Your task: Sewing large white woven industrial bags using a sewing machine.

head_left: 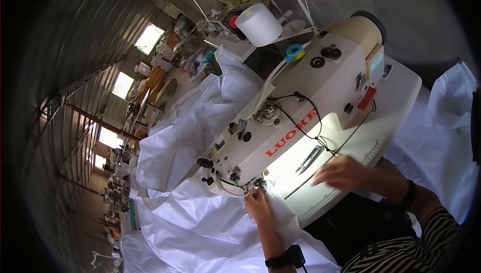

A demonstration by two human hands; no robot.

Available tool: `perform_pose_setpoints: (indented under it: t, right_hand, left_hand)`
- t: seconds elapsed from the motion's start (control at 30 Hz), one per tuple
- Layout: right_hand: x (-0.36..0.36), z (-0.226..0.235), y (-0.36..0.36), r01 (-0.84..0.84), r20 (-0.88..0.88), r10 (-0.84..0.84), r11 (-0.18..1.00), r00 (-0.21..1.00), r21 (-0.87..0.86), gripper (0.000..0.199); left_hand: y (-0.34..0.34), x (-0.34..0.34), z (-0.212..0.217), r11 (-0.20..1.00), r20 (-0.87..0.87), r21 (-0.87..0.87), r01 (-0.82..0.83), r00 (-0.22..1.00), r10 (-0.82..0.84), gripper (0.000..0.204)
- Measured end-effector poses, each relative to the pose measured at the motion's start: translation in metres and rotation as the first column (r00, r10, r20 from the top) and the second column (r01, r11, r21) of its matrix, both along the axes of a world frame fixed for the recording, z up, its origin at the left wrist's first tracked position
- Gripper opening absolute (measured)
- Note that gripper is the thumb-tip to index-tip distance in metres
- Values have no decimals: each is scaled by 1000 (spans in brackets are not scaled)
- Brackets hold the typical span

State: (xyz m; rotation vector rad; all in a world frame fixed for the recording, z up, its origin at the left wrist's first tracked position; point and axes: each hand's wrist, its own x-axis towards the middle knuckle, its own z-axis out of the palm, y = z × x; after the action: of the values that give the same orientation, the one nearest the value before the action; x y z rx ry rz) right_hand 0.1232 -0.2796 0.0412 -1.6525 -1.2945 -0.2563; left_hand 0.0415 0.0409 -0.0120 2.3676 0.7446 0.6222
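A white sewing machine [300, 117] stands before me, its lamp lighting the bed. My left hand [256, 205] is up at the needle end, fingertips pinched together just under the presser foot area; what they hold is too small to make out. White sheet fabric [200, 218] lies beneath and around that hand. Over the front of the bed hovers my right hand [341, 173], slightly blurred, fingers curled and their grip unclear. Thread snips [309, 159] lie on the lit bed to its left, beside a black cord [325, 145] that hangs from the machine head.
A large white thread cone [259, 25] stands behind the machine. More white fabric [453, 97] hangs at the right, and a heap of it [190, 117] rises left of the machine head. A small display panel [376, 65] sits at the machine's right end.
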Motion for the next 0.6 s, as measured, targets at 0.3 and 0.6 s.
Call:
perform_pose_setpoints:
  t: [0.3,0.6]
  right_hand:
    - [41,-50,65,476,294,-388,806,874,-352,28]
    - [39,-40,62,479,299,-392,816,870,-325,28]
  left_hand:
    - [-29,6,14,997,29,76,-34,999,32,27]
    - [-40,8,30,996,-47,20,-91,995,92,28]
